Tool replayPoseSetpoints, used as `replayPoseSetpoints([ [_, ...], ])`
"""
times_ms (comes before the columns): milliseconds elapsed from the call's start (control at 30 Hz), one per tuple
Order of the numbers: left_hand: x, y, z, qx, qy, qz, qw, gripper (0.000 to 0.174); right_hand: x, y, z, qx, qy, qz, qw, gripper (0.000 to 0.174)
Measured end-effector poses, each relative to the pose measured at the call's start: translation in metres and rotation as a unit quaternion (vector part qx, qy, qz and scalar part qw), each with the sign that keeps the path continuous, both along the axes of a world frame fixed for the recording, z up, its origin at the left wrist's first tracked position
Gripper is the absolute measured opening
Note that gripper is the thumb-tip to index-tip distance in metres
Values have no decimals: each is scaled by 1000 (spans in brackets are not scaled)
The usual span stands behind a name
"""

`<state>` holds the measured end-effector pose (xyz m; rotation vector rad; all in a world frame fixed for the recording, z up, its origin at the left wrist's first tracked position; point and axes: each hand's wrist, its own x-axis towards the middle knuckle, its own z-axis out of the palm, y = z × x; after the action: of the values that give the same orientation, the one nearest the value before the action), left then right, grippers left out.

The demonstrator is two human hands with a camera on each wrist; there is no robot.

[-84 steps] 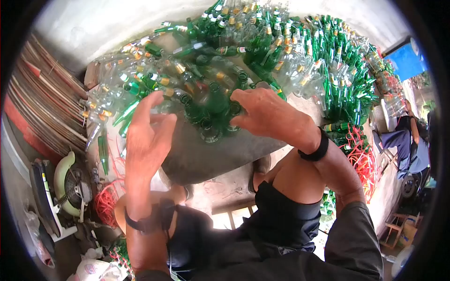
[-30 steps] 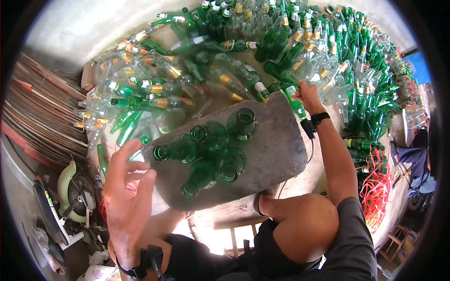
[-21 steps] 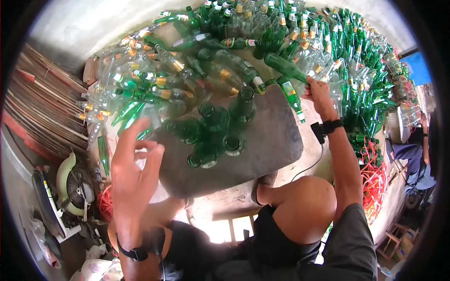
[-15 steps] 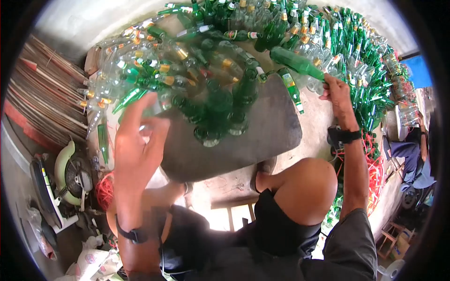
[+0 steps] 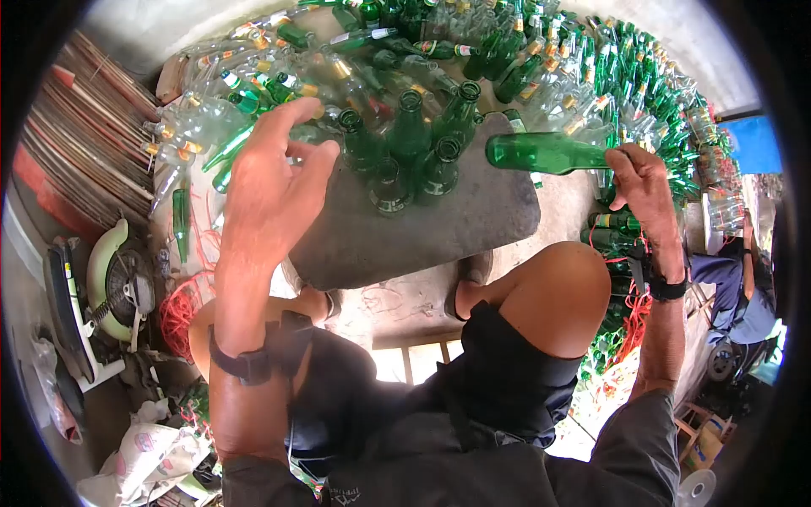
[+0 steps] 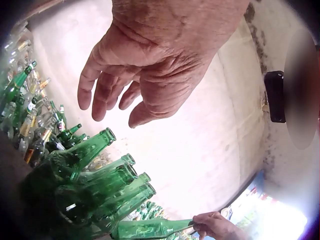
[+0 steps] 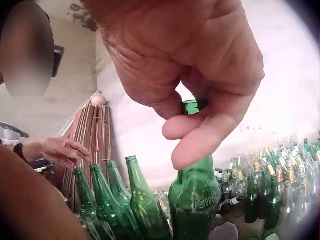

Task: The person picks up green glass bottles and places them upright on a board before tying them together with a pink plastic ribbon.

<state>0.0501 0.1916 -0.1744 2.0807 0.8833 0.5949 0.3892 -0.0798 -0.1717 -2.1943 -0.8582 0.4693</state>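
Note:
Upright green glass bottles [image 5: 410, 131], several in a tight cluster, stand on a dark slab [image 5: 486, 207] in the head view. My left hand [image 5: 274, 182] hovers at the cluster's left side, fingers loosely bent and holding nothing. To the right, my right hand [image 5: 646, 190] grips another green bottle [image 5: 545, 154] by its neck, its base toward the cluster. In the right wrist view the thumb and fingers wrap around that neck just below the mouth [image 7: 191, 106]. The left wrist view shows the left hand [image 6: 160, 65] above the cluster's bottle mouths.
A large heap of green and clear bottles [image 5: 608, 93] lines the wall behind the slab. A labelled green bottle [image 5: 514, 120] lies at the slab's far right edge. Red strapping [image 5: 179, 321] lies at left, near a wheel [image 5: 127, 283]. A person sits at far right.
My right hand went from the standing cluster to the heap, gripped a green bottle by its neck and brought it right and nearer me. My left hand stays empty beside the cluster.

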Motion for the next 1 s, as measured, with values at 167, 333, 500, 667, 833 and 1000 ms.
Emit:
replayPoseSetpoints([
  [167,-2,0,-1,22,-26,-5,999,45,-25,17,-2,-49,-43,68,996,22],
  [333,-4,1,-1,30,-22,-8,999,43,-51,41,5,-54,-154,160,973,21],
  [500,-5,1,-2,29,-28,-10,999,41,-51,54,-6,-42,-217,223,949,19],
  [667,-5,0,0,29,-31,-12,999,41,-58,72,-7,-63,-193,225,953,27],
  [833,-4,-1,1,12,-35,-13,999,40,-63,86,-15,-25,-242,260,934,27],
  [1000,-3,-1,1,12,-28,-11,999,40,-67,95,-17,-21,-238,260,936,28],
])
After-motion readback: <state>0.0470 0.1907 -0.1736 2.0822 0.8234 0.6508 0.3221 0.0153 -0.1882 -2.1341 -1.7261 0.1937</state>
